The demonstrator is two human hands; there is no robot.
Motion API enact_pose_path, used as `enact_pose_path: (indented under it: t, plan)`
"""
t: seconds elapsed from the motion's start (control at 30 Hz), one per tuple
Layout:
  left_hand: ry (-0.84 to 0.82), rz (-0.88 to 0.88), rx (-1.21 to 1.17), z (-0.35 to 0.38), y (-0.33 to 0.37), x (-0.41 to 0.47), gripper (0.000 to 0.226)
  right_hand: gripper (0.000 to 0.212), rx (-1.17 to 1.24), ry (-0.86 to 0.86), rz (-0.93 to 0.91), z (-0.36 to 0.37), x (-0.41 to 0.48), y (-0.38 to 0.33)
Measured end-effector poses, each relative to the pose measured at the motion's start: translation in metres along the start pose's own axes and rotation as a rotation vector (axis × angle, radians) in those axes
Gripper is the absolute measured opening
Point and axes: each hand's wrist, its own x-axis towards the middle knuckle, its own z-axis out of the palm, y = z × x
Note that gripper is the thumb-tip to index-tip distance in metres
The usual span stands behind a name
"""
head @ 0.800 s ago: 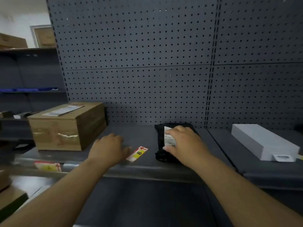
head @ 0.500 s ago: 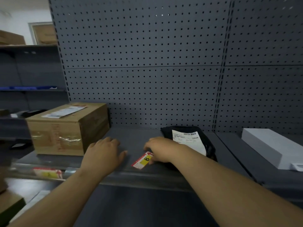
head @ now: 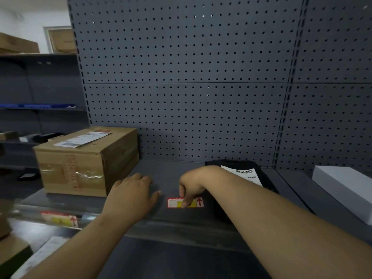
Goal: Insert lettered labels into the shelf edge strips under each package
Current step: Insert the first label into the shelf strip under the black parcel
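Note:
A red, white and yellow label [head: 175, 203] lies flat on the grey shelf [head: 169, 172] near its front edge, turned square to the edge. My right hand [head: 193, 183] pinches it from above with thumb and fingers, hiding its letter. My left hand [head: 131, 195] rests flat on the shelf just left of the label, fingers spread, holding nothing. A black package [head: 259, 174] with a white shipping slip lies behind my right forearm. The clear edge strip [head: 30, 210] on the left holds another label [head: 58, 218] below the cardboard box [head: 86, 160].
A white flat box [head: 346, 188] lies on the adjoining shelf at the right. The grey pegboard wall [head: 191, 87] backs the shelf. Dark shelving [head: 38, 109] with small items stands at the far left, and cardboard boxes [head: 12, 256] sit low at the left.
My right hand left the black package, reached to the label and turned it from a slant to level with the shelf edge. My left hand stayed flat on the shelf.

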Motion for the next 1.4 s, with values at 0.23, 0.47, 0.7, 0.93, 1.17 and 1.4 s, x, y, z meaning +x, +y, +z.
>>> enact_pose_path:
  t: [0.23,0.47,0.7,0.93,1.17,1.4]
  plan:
    - [0.015,-0.004,-0.004,-0.004,-0.001,-0.004,0.043,0.039,0.152,0.062,-0.018,0.007,-0.004,0.003]
    - [0.133,0.098,-0.078,-0.008,0.015,-0.023,0.031,0.01,0.56,0.578,-0.08,0.008,-0.038,0.016]
    - [0.159,0.473,-0.042,0.011,0.064,-0.06,0.033,0.022,0.728,0.784,-0.026,0.022,-0.101,0.058]
    - [0.156,0.528,0.015,0.039,0.104,-0.076,0.011,0.011,0.75,0.735,0.038,0.063,-0.142,0.079]
    - [0.241,0.465,0.027,0.05,0.112,-0.081,0.027,0.009,0.731,0.771,0.079,0.082,-0.162,0.087]
    - [0.258,0.437,0.004,0.058,0.1,-0.087,0.038,0.01,0.638,0.769,0.091,0.084,-0.161,0.082]
